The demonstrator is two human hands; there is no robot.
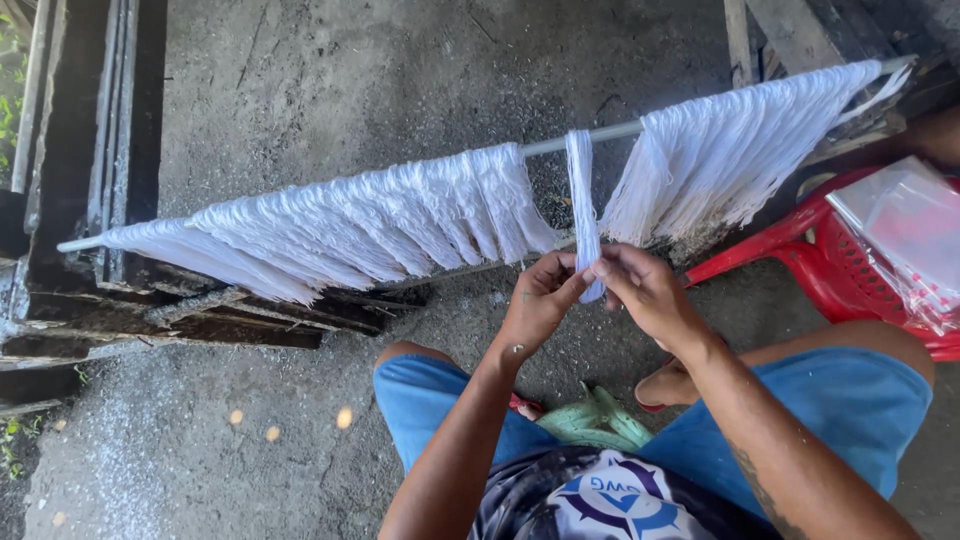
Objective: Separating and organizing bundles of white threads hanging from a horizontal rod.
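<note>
A thin metal rod [560, 142] runs across the view, its left end lower and its right end higher toward the upper right corner. Two broad masses of white thread hang over it: the left thread mass [340, 225] covers the rod from near its left tip to just left of centre, and the right thread mass [730, 150] covers it from right of centre to near the right tip. Both fan downward and leftward. Dark stacked timber [90, 200] lies on the concrete floor [330, 80] behind and below the left mass. A red plastic chair [830, 265] stands at the right edge, carrying a clear plastic bag [900, 235]. Green sandals [595, 420] lie on the floor between the person's knees. Nothing stands between the hands and the rod. On the bare stretch of rod between the two masses hangs a single narrow thread bundle [581, 190]. Its long axis is close to vertical, from the rod down to the hands, well apart from both masses. The left hand [540, 300] and the right hand [645, 290] meet at the bundle's lower end, thumbs and fingertips closed together on the strands from either side. The lowest part of the bundle shows between the two hands, just below the pinching fingertips.
</note>
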